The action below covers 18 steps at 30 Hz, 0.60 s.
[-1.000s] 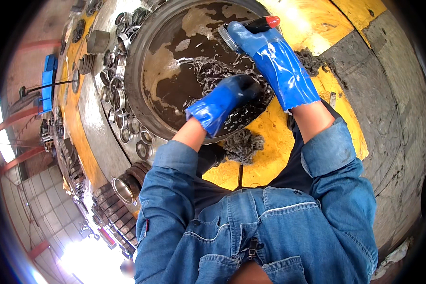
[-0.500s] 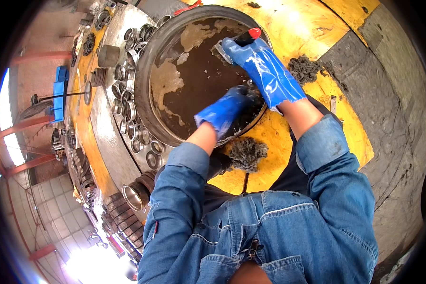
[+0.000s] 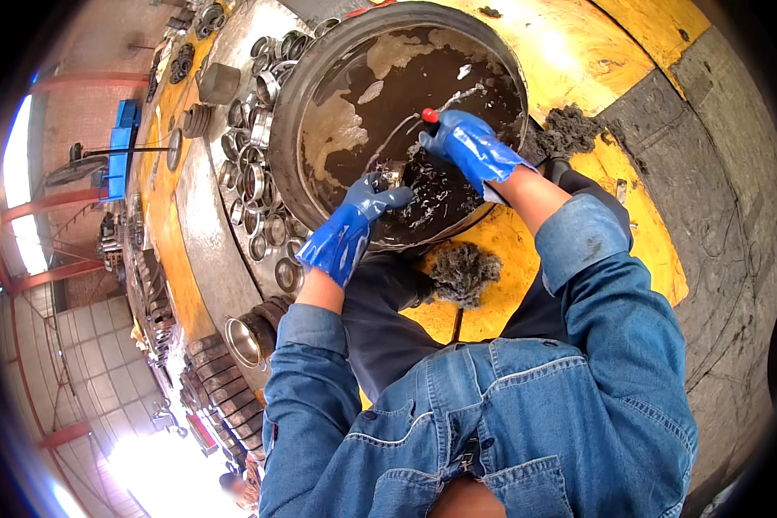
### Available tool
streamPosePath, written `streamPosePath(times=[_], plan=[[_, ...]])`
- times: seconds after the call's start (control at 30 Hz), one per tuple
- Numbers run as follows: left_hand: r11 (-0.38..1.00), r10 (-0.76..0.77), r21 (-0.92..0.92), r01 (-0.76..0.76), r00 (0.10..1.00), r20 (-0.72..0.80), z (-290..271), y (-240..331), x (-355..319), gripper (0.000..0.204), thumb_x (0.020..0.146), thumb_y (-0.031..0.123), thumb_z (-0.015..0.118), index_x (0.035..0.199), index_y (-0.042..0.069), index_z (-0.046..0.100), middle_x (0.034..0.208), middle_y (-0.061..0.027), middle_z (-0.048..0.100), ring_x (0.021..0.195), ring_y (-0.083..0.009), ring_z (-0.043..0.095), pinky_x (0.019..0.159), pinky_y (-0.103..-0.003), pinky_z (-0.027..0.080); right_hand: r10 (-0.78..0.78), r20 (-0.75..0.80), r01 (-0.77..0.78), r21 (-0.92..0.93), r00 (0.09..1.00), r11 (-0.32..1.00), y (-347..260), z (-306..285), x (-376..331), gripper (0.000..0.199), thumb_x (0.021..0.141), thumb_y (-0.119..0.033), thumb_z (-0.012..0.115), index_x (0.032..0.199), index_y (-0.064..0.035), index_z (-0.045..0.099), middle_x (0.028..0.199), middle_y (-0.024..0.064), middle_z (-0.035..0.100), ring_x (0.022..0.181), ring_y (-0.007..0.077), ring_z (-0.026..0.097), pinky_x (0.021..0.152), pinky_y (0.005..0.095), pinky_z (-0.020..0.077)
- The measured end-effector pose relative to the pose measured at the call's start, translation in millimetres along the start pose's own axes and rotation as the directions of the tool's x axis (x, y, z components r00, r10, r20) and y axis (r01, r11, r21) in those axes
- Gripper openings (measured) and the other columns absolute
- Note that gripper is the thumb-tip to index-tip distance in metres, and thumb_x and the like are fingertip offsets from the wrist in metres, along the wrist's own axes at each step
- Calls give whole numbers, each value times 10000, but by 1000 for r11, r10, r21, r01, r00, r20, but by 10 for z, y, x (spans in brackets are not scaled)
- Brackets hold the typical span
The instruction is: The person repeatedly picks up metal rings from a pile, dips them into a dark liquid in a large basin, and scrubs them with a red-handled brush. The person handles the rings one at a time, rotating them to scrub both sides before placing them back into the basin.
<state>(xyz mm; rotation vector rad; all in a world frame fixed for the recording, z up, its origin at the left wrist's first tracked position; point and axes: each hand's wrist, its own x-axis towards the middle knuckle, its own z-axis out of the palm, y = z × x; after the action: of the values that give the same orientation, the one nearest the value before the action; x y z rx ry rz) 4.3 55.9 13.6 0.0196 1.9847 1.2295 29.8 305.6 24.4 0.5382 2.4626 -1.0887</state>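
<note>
Pinching a metal piece (image 3: 394,175), left grip (image 3: 360,207) overhangs a basin (image 3: 287,129) of dark liquid (image 3: 406,86); right grip (image 3: 463,138) clasps a handle (image 3: 430,116).

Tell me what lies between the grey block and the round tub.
A cluster of metal rings lies between the grey block and the round tub, as the head view shows.

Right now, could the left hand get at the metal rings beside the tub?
Probably yes: the metal rings lie just outside the tub's left rim, with only that rim between. But the left hand seems to hold a shiny metal piece, so it may need freeing first.
</note>
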Motion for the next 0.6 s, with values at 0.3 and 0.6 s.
streamPosePath(times=[0.3,0.6], plan=[[790,87,607,-83,996,23,27,-453,285,666,714,353,888,1265,31,698,1116,-185,765,1054,-313,730,951,-407,561,8,42,-3,-115,999,993,154,145,111,409,888,-411,694,1156,-108,757,1054,173,762,986,391,735,866,475,571],[698,70,716,-11,996,-53,-124,-176,-32,596,761,359,827,1248,40,700,1152,-227,744,1128,-411,695,983,-448,551,-164,-3,162,146,987,976,52,87,220,526,875,-543,728,1072,-57,773,945,169,770,837,295,744,812,393,587]])
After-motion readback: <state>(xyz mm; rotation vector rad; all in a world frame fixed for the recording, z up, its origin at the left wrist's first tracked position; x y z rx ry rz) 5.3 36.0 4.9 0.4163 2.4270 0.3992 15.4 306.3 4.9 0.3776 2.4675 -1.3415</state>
